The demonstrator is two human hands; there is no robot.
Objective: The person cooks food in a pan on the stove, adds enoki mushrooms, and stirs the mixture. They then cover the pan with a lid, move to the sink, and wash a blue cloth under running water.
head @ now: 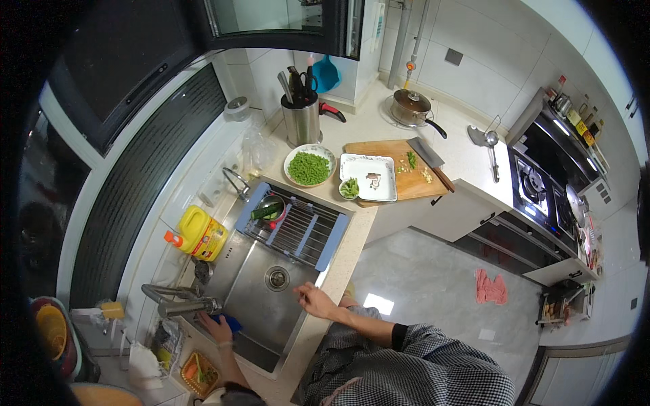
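Observation:
My left hand (219, 331) is at the left edge of the steel sink (259, 304), just under the faucet (190, 304). It holds a blue cloth (230, 323), partly hidden by the fingers. Above the sink's near rim is my right hand (316, 301), its fingers loosely bent and nothing visible in them. The drain (278, 278) lies beyond it in the basin. A blue-ended drying rack (304, 233) spans the far part of the sink. On the rack, a small strainer bowl (270, 208) holds dark green cucumber-like pieces.
A yellow detergent jug (200, 233) stands behind the sink. Beyond it are a bowl of chopped greens (310, 165), a white square dish (383, 172), and a cutting board (431, 189) with a cleaver (425, 152). A vegetable basket (200, 374) sits left; a pink cloth (491, 286) lies on the floor.

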